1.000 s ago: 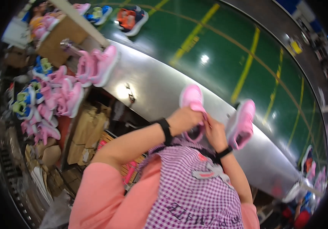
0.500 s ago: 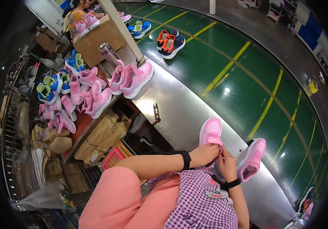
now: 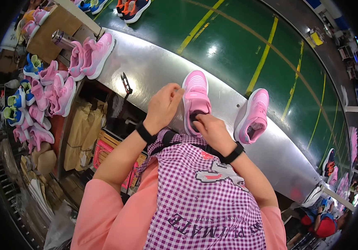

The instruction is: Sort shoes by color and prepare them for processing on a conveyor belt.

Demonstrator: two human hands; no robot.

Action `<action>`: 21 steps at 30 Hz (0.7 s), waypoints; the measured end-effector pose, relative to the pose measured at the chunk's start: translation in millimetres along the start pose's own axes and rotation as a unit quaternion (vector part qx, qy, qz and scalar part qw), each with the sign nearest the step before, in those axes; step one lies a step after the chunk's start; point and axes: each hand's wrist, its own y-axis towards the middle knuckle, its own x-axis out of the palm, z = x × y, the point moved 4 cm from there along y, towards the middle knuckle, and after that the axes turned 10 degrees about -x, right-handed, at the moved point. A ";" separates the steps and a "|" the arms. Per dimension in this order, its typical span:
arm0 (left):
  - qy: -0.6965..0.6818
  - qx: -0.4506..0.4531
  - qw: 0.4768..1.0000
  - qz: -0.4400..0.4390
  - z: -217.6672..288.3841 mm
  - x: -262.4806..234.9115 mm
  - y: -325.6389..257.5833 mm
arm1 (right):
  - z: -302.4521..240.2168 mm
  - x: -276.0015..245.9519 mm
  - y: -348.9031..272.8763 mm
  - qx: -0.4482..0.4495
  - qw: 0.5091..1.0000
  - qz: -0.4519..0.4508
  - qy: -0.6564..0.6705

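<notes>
A pink sneaker (image 3: 196, 92) with a strap lies toe-away on the metal bench in front of me. My right hand (image 3: 214, 132) has its fingers bent round the edge of the sneaker's foot opening, thumb toward the inside. My left hand (image 3: 163, 106) is at the sneaker's left side, loosely curled with thumb and forefinger apart, and holds nothing; its fingertips are close to the upper, though I cannot tell if they touch. The matching pink sneaker (image 3: 257, 109) rests on the bench to the right.
The metal bench (image 3: 145, 54) runs along a green belt (image 3: 229, 46) with yellow lines. Dark thread snips (image 3: 126, 83) lie on the bench at left. Beyond them are a pair of pink sneakers (image 3: 100, 58), a metal flask (image 3: 62, 39) and a heap of pink and blue shoes (image 3: 41, 93).
The left hand has let go of the sneaker's strap and moved to its left side. The right hand has shifted from the strap to the foot opening. The view has turned rightward.
</notes>
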 end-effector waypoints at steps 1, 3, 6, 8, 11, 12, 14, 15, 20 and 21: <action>0.043 -0.043 0.997 -0.055 0.7 8.8 4.7 | 3.3 8.4 1.9 -0.001 1.000 -0.002 -0.001; 0.084 -0.088 0.987 -0.105 -2.7 20.0 14.9 | 14.1 34.3 4.5 0.028 0.984 -0.144 -0.106; 0.065 -0.083 0.964 -0.243 -11.3 40.8 20.5 | 21.8 42.3 7.5 0.047 0.979 -0.157 -0.121; -0.029 -0.143 0.953 -0.266 -17.3 49.8 19.5 | 35.2 45.8 0.3 0.061 0.987 -0.129 -0.070; -0.116 -0.192 0.922 -0.316 -23.9 57.9 13.5 | 37.5 29.6 -13.5 0.071 0.991 -0.111 0.010; -0.118 -0.193 0.921 -0.318 -23.2 60.7 12.0 | 36.6 22.8 -16.6 0.089 0.987 -0.126 0.050; -0.079 -0.166 0.920 -0.347 -19.9 68.2 6.8 | 38.0 21.0 -28.0 0.117 0.984 -0.109 0.078; -0.080 -0.165 0.919 -0.350 -18.8 71.0 6.1 | 39.4 18.6 -32.5 0.143 0.980 -0.090 0.106; -0.089 -0.164 0.913 -0.363 -17.5 79.3 1.0 | 41.7 12.4 -39.2 0.163 0.977 -0.073 0.117; -0.088 -0.163 0.912 -0.366 -19.7 81.6 -1.6 | 44.2 13.3 -41.1 0.170 0.974 -0.069 0.134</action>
